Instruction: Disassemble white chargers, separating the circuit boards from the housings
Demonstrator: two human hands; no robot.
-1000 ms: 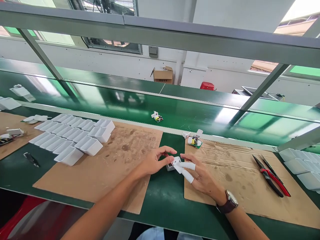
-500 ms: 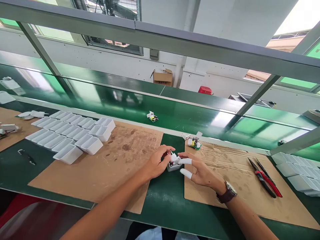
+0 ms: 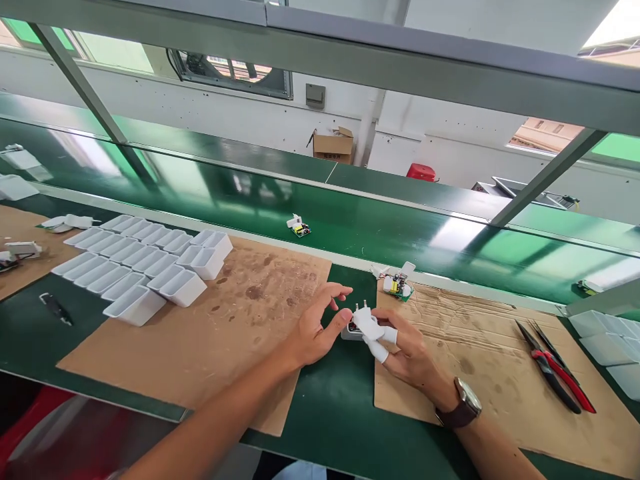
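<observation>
My right hand (image 3: pixel 407 347), with white finger cots and a wristwatch, pinches a white two-pin plug piece (image 3: pixel 369 325); its pins point up and away. Under it a small white plastic case (image 3: pixel 352 333) sits on the green bench between two cardboard sheets. Part of its contents shows dark and red, the rest hidden by the plug piece and fingers. Just left of the case my left hand (image 3: pixel 323 325) is open, thumb and fingers apart, its thumb tip close to the plug piece. I cannot tell whether they touch.
Rows of white plastic cases (image 3: pixel 135 257) stand on the left cardboard (image 3: pixel 240 347). Circuit boards lie beyond my hands: one (image 3: pixel 399 285) at the right cardboard's edge, another (image 3: pixel 300 227) on the green belt. Red-and-black pliers (image 3: pixel 555 370) and tweezers (image 3: pixel 555 347) lie right. More cases (image 3: pixel 607 347) stand far right.
My left hand has let go and opened, drawing slightly left. My right fingers have closed on the plug piece, whose pins now show upright. The view has shifted a little downward.
</observation>
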